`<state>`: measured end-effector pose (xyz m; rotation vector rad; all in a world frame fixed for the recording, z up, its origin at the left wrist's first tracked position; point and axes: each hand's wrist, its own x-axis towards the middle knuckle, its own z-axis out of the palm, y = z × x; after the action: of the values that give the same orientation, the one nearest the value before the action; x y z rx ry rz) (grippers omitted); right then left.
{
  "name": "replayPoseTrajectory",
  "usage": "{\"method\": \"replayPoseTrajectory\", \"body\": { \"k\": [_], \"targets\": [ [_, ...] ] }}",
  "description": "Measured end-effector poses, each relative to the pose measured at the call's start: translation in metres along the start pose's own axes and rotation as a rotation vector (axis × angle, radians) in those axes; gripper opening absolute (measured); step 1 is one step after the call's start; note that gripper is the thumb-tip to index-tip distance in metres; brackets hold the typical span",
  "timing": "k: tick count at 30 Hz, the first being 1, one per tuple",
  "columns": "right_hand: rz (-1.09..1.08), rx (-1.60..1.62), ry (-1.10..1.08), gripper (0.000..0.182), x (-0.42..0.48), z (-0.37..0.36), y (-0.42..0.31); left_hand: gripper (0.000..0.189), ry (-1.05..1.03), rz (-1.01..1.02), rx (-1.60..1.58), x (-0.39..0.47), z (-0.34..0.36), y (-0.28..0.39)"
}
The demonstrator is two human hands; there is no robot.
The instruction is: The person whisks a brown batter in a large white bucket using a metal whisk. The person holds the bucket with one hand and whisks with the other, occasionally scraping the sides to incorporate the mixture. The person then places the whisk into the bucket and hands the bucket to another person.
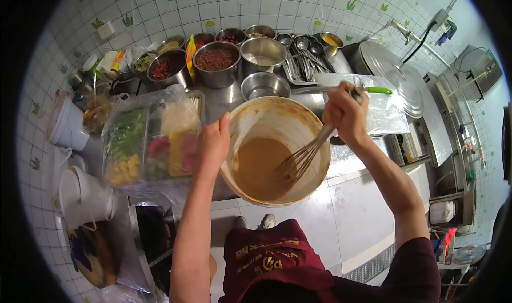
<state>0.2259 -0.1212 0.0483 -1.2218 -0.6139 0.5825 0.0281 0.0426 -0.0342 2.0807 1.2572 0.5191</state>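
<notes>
My right hand (347, 113) is closed around the handle of a wire balloon whisk (302, 161), whose wires dip into a light brown liquid (260, 167). The liquid fills the lower part of a large white plastic bucket (276, 201) with brown smears on its inner wall. My left hand (216, 141) grips the bucket's left rim, thumb uppermost. Just beyond the bucket sits an empty steel bowl (265, 86). Behind my right hand lies a utensil with a green handle end (380, 90), partly hidden by the hand.
Left of the bucket is a plastic-wrapped compartment tray (146, 143) of cut vegetables. Steel pots of dried chillies (166, 69) and red flakes (217, 59) line the back, beside a tray of ladles (306, 59). Large lidded pots (392, 75) stand right; white buckets (82, 195) stand left.
</notes>
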Motion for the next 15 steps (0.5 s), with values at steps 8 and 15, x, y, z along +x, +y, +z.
{"method": "replayPoseTrajectory", "body": {
  "k": [8, 15],
  "targets": [
    [-0.154, -0.241, -0.319, 0.016, 0.058, 0.104, 0.054, 0.052, -0.060, -0.126, -0.007, 0.001, -0.004, 0.007],
    [-0.220, -0.116, -0.348, 0.018, 0.057, 0.141, 0.054, 0.057, 0.017, -0.036, -0.127, 0.003, 0.003, 0.003]
  ]
}}
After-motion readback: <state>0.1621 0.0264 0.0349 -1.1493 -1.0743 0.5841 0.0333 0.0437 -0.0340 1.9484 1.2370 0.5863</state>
